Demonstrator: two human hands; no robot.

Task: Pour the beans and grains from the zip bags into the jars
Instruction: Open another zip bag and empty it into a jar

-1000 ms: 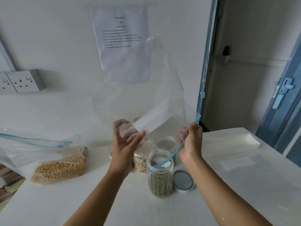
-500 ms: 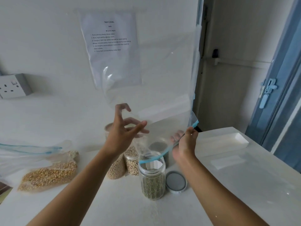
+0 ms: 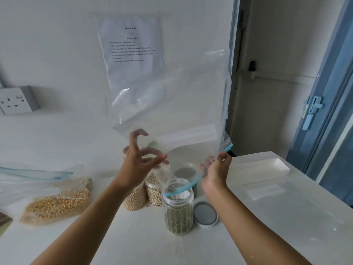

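Observation:
An empty clear zip bag (image 3: 172, 104) hangs upside down, its blue zip mouth (image 3: 183, 189) over an open jar of green beans (image 3: 178, 213). My right hand (image 3: 215, 169) pinches the zip edge at the bag's right corner. My left hand (image 3: 139, 161) is at the bag's left side with fingers spread and loosely bent, gripping nothing. The jar's lid (image 3: 205, 214) lies flat just right of it. A zip bag of yellow grains (image 3: 57, 204) lies on the counter at the left.
Two filled jars (image 3: 152, 190) (image 3: 134, 199) and a lidded jar (image 3: 184, 172) stand behind the open one. A white tray (image 3: 267, 167) sits on the counter at the right. A wall socket (image 3: 15, 100) and a taped paper sheet (image 3: 131, 44) are on the wall.
My left hand has let go of the bag's side and spread its fingers. The bag has straightened and risen higher, while my right hand keeps its pinch on the zip.

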